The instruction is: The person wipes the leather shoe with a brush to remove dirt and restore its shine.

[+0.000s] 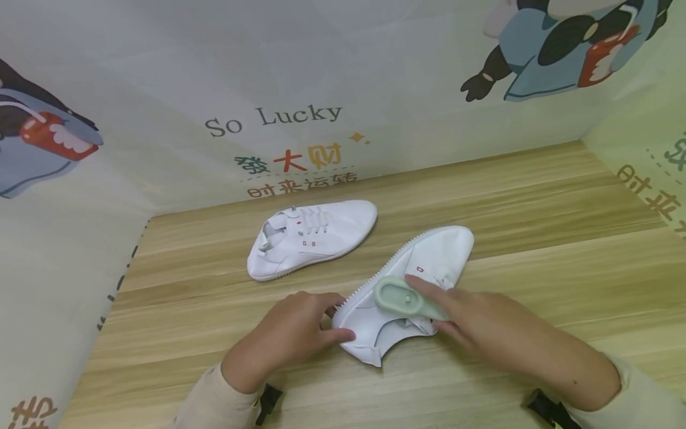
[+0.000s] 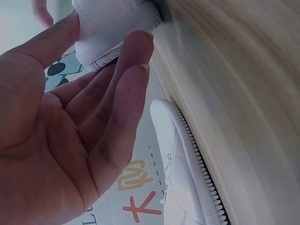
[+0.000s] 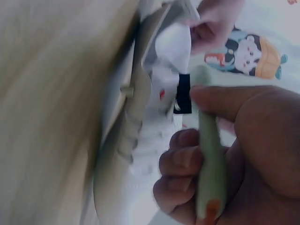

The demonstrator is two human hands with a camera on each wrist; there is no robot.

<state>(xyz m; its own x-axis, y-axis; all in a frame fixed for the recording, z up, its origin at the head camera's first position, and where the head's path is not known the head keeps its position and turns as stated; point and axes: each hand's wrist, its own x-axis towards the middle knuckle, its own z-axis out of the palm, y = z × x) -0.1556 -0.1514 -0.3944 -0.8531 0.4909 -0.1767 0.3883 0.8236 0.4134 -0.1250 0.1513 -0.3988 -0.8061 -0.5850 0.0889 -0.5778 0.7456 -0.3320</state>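
Note:
A white lace-up shoe (image 1: 442,253) lies tilted on its side on the wooden surface, toe pointing to the far right. My left hand (image 1: 295,330) grips its heel, thumb on one side and fingers at the sole edge; the left wrist view shows the heel (image 2: 105,33) between them. In my right hand (image 1: 474,316) is a pale green brush (image 1: 399,296), its head against the shoe's side. Dark bristles (image 3: 183,93) face the shoe in the right wrist view, where my fingers (image 3: 180,161) curl round the handle. A second white shoe (image 1: 343,226) stands behind, to the left.
The wood-grain tabletop (image 1: 563,286) extends around both shoes. A printed backdrop (image 1: 407,119) with cartoon figures and lettering rises behind it and along both sides. Black wrist straps (image 1: 268,400) show near the sleeves.

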